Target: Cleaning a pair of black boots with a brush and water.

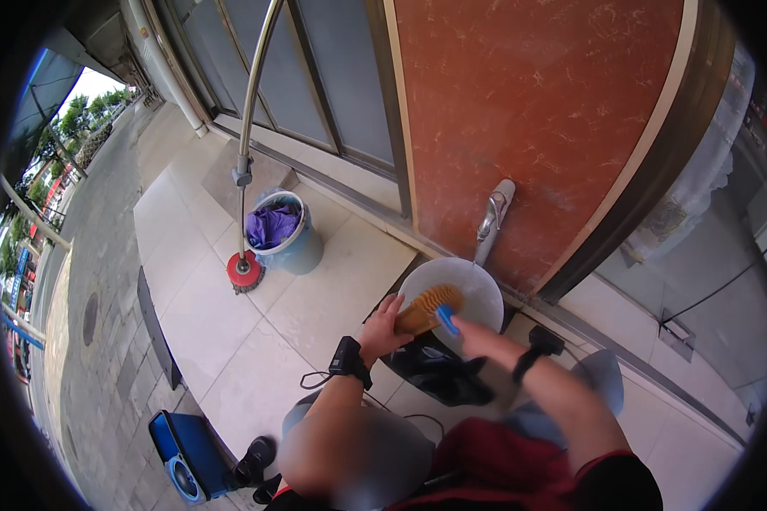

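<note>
My left hand (383, 329) grips the near end of a shoe with a ridged tan sole (427, 308), sole up, over a white basin (489, 290). In my right hand (476, 338) is a small blue brush (448, 319), held against or just over the sole; its bristles are hidden. A thin stream of water falls into the basin from a chrome tap (493, 211) on the wall. Black plastic or a black bag (444, 373) lies on the tiles on the near side of the basin.
A bucket (300, 246) with purple cloth or bags stands left of the basin, beside a metal pole with a red round brush (245, 273). A blue bin (195, 447) is at lower left. The tiled ledge drops to paving on the left.
</note>
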